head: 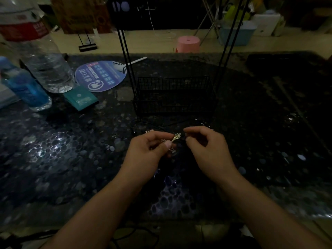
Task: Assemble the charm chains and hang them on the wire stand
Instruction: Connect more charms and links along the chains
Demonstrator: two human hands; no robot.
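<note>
A dim, dark speckled counter [53, 150] carries two bottles — one clear [45, 65], one blue [25, 88] — and a wire stand [174, 96], its basket contents unreadable. Left hand [149, 150] pinches one gold charm [176, 137]; right hand's [206, 146] grip curls just beside it — its hold is unclear.

Round hand fan [100, 76] on tabletop [53, 150]: large white Chinese characters along left edge, reading approx. "通美口腔"; circular white logo below; grid of small print, illegible. Large clear bottle [36, 42]: red label, white characters, blurred, unreadable. Teal box [80, 100]: small round emblem, faint print line, illegible. Blue bottle [25, 87]: no readable text.
</note>
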